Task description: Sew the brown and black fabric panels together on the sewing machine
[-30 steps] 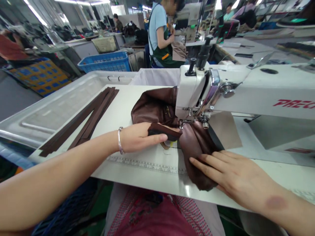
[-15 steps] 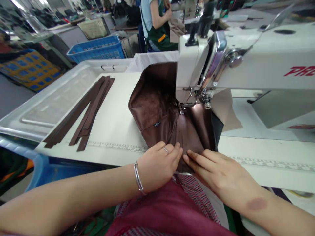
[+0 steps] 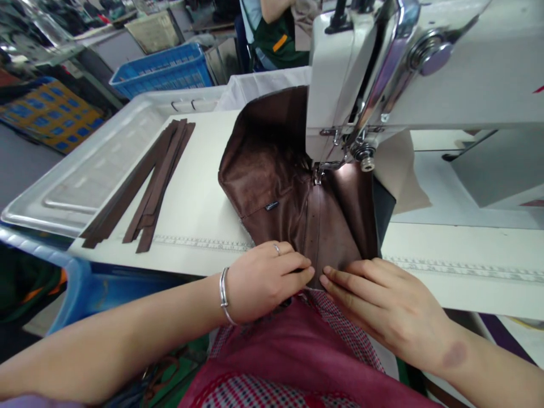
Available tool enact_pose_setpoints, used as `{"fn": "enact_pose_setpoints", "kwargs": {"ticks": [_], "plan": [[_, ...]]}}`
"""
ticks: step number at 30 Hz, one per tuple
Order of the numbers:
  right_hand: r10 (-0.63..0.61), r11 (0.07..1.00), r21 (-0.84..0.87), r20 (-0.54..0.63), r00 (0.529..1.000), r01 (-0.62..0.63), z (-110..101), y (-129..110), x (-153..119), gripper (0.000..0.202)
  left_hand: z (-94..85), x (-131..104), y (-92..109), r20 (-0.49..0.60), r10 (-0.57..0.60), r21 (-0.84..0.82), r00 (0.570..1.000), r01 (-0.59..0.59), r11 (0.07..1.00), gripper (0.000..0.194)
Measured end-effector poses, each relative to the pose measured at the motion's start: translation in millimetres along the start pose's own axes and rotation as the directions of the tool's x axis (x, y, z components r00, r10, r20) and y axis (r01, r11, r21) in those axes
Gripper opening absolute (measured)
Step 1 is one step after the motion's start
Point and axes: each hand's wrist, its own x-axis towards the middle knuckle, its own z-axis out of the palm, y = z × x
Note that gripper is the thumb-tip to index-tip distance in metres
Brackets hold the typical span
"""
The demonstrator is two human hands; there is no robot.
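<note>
A dark brown leather-like piece (image 3: 263, 170) with a small dark label lies bunched under the presser foot (image 3: 317, 174) of a white sewing machine (image 3: 331, 96). A stitched seam runs from the foot toward me. At the near edge, my left hand (image 3: 267, 277), with a ring and a bracelet, closes its fingers on the piece, left of the seam. Opposite it, my right hand (image 3: 382, 294) grips the same edge, its longer fingers lying over the material. Both thumbs are mostly hidden. The fingertips of the two hands are a small gap apart.
Brown strips (image 3: 159, 181) lie on the white table (image 3: 204, 187) at left, near a printed ruler scale. Beyond them is a clear plastic tray (image 3: 93, 170). A blue crate (image 3: 165, 71) and a person in a green apron (image 3: 276, 39) are behind. Beige material (image 3: 399, 170) lies right of the needle.
My view has shifted a little, closer to the machine. The near end of the brown piece has drawn slightly toward the foot, and my left hand's fingers are more bent at its edge.
</note>
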Motion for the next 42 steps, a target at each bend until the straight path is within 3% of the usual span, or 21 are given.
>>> {"fn": "enact_pose_setpoints", "kwargs": {"ticks": [6, 10, 16, 20, 25, 28, 34, 42], "plan": [[-0.004, 1.000, 0.005, -0.021, 1.000, 0.004, 1, -1, 3, 0.025, 2.5, 0, 9, -0.068, 0.081, 0.076, 0.994, -0.076, 0.994, 0.019], [0.012, 1.000, 0.013, -0.007, 1.000, -0.012, 1, -1, 2, 0.027, 1.0, 3, 13, -0.040, 0.063, 0.087, 0.997, -0.060, 0.994, 0.021], [0.097, 0.994, 0.036, 0.022, 0.995, -0.098, 6, -5, 2, 0.029, 3.6, 2, 3, 0.010, -0.076, -0.091, 0.997, 0.077, 0.993, 0.025], [0.082, 0.996, 0.027, -0.033, 0.996, -0.082, 10, -7, 6, 0.027, -1.7, 1, -9, 0.046, -0.110, -0.054, 0.993, 0.113, 0.992, 0.034], [0.062, 0.994, 0.091, -0.098, 0.993, -0.053, 9, -7, 8, 0.024, -23.2, 8, -15, -0.089, -0.250, -0.264, 0.964, 0.219, 0.939, 0.028], [0.057, 0.995, 0.085, -0.126, 0.990, -0.046, 6, -7, 10, 0.020, -24.4, 15, -8, -0.057, -0.207, -0.188, 0.977, 0.193, 0.963, 0.027], [0.066, 0.996, 0.071, -0.102, 0.993, -0.059, 4, -7, 12, 0.022, -5.0, 17, 4, 0.103, -0.173, 0.038, 0.979, 0.170, 0.985, 0.030], [0.110, 0.993, 0.047, -0.089, 0.990, -0.106, 4, -5, 12, 0.032, 3.4, 14, 8, 0.126, -0.197, 0.064, 0.972, 0.191, 0.980, 0.034]]}}
